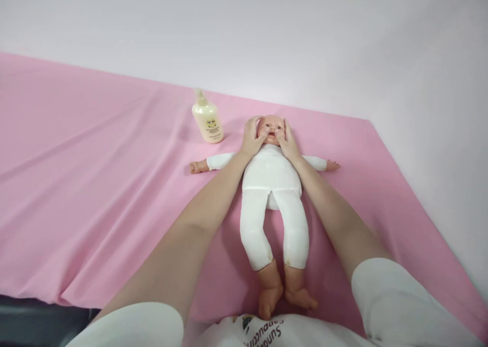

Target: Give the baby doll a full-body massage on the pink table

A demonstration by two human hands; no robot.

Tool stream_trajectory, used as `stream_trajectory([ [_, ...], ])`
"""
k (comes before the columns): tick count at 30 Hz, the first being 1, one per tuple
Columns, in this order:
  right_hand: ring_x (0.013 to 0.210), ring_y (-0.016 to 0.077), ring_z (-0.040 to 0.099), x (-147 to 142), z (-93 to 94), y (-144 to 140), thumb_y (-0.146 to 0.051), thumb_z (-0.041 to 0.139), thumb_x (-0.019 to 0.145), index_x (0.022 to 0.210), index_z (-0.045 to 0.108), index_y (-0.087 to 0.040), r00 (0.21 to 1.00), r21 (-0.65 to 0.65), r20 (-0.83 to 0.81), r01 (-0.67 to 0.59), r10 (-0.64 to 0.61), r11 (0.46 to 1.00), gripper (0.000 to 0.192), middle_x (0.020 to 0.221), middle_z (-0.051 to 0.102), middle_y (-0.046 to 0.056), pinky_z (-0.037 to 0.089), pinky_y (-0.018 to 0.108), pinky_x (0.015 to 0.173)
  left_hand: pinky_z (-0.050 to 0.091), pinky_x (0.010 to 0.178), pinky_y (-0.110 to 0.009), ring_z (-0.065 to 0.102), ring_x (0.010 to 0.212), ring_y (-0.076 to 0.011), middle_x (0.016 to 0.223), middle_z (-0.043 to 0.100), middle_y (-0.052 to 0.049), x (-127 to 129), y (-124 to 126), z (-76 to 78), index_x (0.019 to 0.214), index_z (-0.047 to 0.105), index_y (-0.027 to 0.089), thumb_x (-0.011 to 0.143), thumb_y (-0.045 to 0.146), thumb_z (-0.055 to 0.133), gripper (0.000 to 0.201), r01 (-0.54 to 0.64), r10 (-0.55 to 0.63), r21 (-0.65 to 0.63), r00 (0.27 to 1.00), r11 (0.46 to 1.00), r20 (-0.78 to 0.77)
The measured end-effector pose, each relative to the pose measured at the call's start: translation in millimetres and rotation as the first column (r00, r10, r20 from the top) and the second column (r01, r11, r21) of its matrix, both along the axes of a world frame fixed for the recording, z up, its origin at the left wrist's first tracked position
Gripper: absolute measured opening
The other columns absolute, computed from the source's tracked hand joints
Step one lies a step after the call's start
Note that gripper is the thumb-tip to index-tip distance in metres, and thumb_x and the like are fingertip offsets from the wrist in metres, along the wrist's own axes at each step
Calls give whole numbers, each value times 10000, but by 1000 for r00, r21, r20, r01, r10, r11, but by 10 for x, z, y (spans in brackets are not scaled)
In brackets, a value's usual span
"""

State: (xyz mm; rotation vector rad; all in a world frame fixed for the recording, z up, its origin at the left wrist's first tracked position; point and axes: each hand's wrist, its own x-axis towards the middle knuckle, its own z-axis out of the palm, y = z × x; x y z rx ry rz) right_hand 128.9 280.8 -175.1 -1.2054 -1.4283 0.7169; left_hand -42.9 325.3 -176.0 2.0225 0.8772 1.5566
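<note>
A baby doll [271, 171] with a white cloth body lies on its back, arms spread out and feet towards me. Both of my hands cup its head [272, 121] from the sides. My left hand [252, 137] rests along the side of the face at the left, its thumb on the cheek by the mouth. On the opposite side, my right hand [288, 142] mirrors it, thumb on the other cheek. The fingers curve round the head and their tips are partly hidden. A pump bottle [208, 120] of pale yellow liquid stands to the left of the doll's head.
A pink cloth [95, 174] with soft folds covers the table under the doll. White wall [244, 36] rises behind the far edge. Something dark [41, 321] shows below the cloth at the lower left.
</note>
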Motion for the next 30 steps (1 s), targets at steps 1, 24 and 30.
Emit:
stream_trajectory([
  [1,1615,242,185,6,-3,9,-852,516,844,1650,235,-213,1000,-3,3,2,-2,1000,1066,1722,240,73,121,430,1339,351,1220,-482,539,1350,-309,1386,611,-169,2,10,-12,1303,572,208,868,792,545,728,2,-2,13,1000,1000,-26],
  [24,1231,253,655,139,-120,164,-382,456,994,1173,698,-166,978,-30,-37,203,-204,979,370,1238,737,129,447,442,1157,503,1056,-426,638,1116,-241,1048,690,-64,100,430,-337,957,651,221,943,242,449,204,-73,154,-364,968,928,198],
  [30,1237,233,636,110,-106,164,-350,423,1004,1188,663,-187,964,17,-47,263,-262,965,344,1291,708,118,445,455,1168,516,1028,-392,658,1045,-217,1123,701,-83,54,260,-192,1013,652,209,943,210,433,230,-85,138,-275,974,958,180],
])
